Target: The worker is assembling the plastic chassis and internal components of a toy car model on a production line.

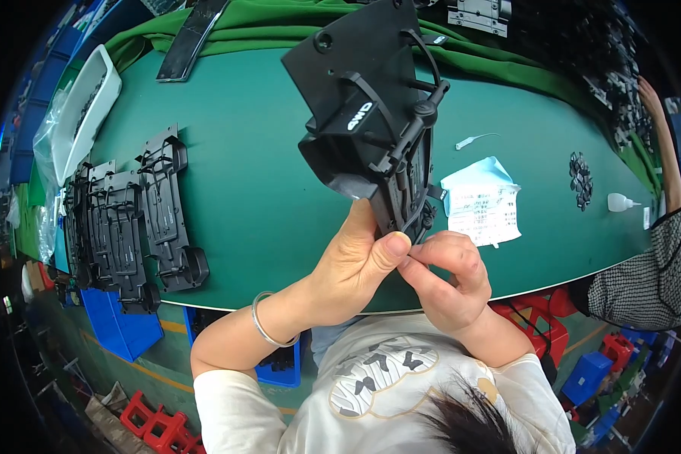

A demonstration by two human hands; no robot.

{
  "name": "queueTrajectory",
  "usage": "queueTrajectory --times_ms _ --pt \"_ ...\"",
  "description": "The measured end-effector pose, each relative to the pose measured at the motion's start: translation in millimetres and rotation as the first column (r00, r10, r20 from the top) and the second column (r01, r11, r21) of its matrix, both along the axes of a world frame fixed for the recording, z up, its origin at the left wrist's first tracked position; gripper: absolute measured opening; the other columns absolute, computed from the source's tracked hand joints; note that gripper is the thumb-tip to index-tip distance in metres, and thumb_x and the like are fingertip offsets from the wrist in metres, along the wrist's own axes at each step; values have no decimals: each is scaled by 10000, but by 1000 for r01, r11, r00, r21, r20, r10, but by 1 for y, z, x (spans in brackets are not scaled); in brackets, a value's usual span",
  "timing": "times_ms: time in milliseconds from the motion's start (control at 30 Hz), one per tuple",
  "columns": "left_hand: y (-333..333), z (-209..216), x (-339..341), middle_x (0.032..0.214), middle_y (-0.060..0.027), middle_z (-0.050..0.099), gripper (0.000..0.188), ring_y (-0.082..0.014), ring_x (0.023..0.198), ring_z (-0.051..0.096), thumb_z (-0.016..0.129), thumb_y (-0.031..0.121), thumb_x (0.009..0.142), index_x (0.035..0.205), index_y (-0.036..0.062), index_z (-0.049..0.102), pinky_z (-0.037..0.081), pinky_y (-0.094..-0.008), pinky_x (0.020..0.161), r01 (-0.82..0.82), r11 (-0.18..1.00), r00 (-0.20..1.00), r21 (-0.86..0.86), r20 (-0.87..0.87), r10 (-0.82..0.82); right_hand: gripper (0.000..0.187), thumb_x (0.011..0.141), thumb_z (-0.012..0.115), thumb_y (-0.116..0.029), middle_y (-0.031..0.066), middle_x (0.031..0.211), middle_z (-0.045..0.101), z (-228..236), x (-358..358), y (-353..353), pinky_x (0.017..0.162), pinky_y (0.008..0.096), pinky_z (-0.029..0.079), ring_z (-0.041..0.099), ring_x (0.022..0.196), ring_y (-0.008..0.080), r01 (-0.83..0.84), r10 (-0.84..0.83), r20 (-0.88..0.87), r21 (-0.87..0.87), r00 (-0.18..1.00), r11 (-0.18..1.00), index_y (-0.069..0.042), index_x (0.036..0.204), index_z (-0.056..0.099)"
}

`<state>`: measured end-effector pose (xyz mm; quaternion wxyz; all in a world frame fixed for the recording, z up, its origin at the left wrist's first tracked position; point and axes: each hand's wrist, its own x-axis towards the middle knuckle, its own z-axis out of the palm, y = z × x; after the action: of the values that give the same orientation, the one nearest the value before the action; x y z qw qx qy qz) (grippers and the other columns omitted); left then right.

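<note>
A black plastic toy-vehicle chassis [337, 155] stands tilted up over the table in front of me, its broad flat plate at the far end. Rods, a shaft and small linkages run along its side, and white lettering marks it. My left hand [352, 265] is closed round its near end, thumb on top. At that same end, touching the left thumb, my right hand [452, 280] is closed in a pinch. Whatever sits between those right fingertips is too small or hidden to make out.
Several similar chassis [117, 234] lie side by side at the left, near a white tray [91, 113]. A phone [191, 41] rests at the back. Rightward are paper sheets [484, 219], small black parts [580, 181], a white dropper bottle [620, 202] and another person's arm [670, 155].
</note>
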<state>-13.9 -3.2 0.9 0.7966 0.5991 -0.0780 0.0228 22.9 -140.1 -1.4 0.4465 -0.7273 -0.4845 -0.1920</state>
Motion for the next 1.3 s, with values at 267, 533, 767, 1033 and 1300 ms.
queueTrajectory --times_ms 267,533,767,1033,1300 --pt "10 -4 1 1074 -74 418 400 -146 973 394 378 256 873 1168 4 282 314 -280 855 108 987 992 121 52 -115 219 522 612 -12 112 830 505 -2 3 3 546 307 433 528 649 230 -60 60 9 59 998 996 36 730 563" --pt "2 0 -1 1046 -56 422 387 -123 917 393 393 219 872 1185 27 273 322 -261 821 -2 1000 997 -10 73 3 140 687 622 -83 94 779 535 13 -8 -5 549 254 420 514 653 198 144 -91 -543 57 835 988 -18 792 555" --pt "1 2 -3 924 -45 470 270 -98 762 446 397 188 869 1083 23 388 388 -223 686 42 996 997 -79 71 -36 160 807 511 -138 12 664 538 30 -6 0 514 186 379 461 572 55 58 71 -996 75 61 996 7 744 530" --pt "3 4 -1 934 -46 477 272 -105 772 460 396 209 867 1068 25 401 403 -239 688 35 993 997 -114 67 -27 166 798 529 -144 -9 648 536 24 -8 6 490 159 358 453 546 26 103 98 -995 99 9 990 -13 696 521" --pt "0 2 -4 920 -45 480 274 -100 764 455 387 241 867 1031 25 427 404 -233 672 28 995 999 -100 39 -24 147 786 534 -114 -6 616 526 21 -10 8 468 163 361 468 526 34 136 109 -993 115 50 984 -8 684 529"
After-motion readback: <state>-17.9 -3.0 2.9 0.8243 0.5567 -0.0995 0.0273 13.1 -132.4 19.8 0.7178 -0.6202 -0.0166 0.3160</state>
